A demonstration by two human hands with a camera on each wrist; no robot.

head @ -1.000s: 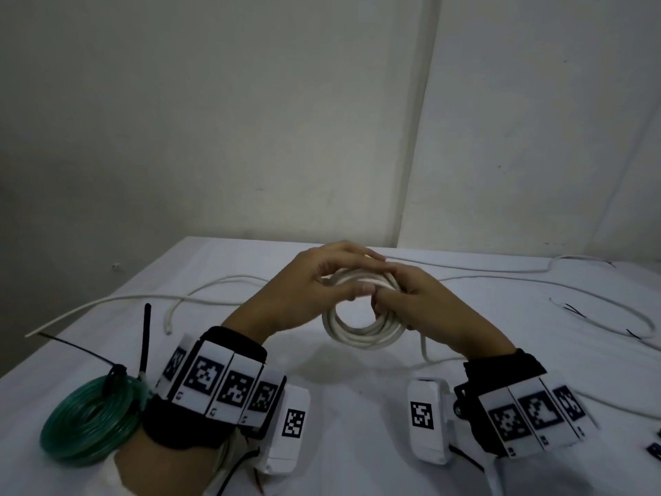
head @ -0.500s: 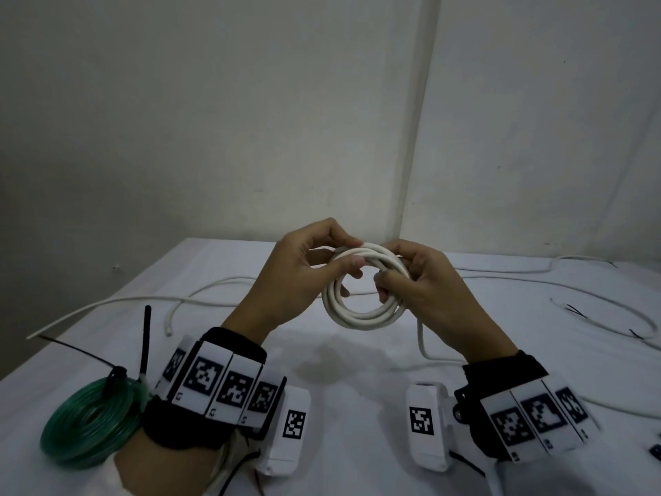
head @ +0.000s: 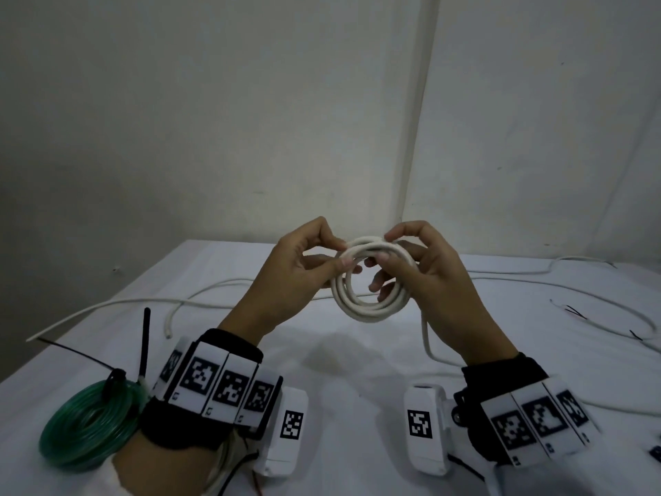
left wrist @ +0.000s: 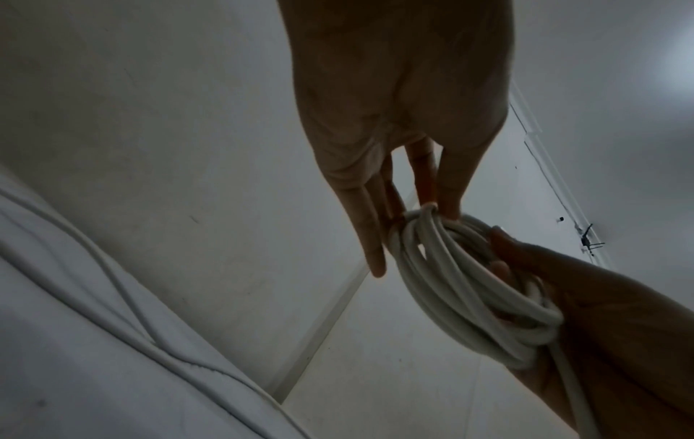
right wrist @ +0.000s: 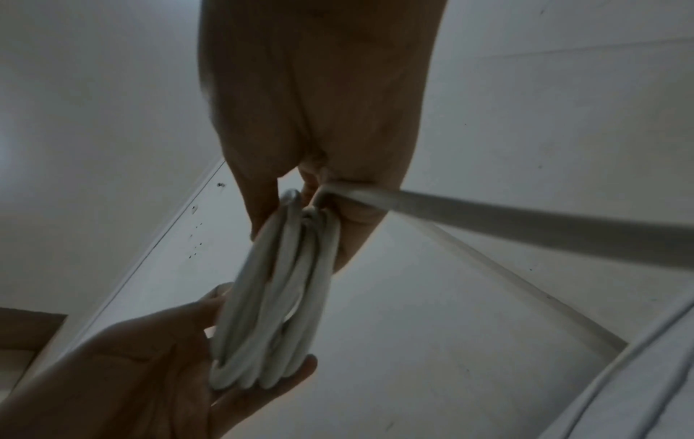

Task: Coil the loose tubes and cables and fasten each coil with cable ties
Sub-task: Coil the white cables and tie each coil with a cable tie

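White coil [head: 368, 284]: a coil of white cable with several loops, held in the air above the table [head: 357, 370], between the two hands, standing nearly upright.
Left hand [head: 304, 266]: it holds the left upper part of the coil; the thumb and the fingers are narrow and pinch the loops together. In the left wrist view the fingers [left wrist: 360, 214] go down to the top of the bundle.
Right hand [head: 429, 270]: it holds the right side of the coil; the fingers are curled through the ring and around the loops, and the thumb is on top.
Loose end [head: 427, 338]: one strand of the same cable leaves the coil under the right hand and hangs down to the table.
Other white cables [head: 200, 302]: they lie loose on the table behind the hands, well apart from the coil.
Green coil [head: 89, 424]: a green tube, already coiled, lies on the table at the near left, just beside the left wrist.
Black cable ties [head: 145, 341]: two black strips stand out from the green coil, one upward and one to the left.
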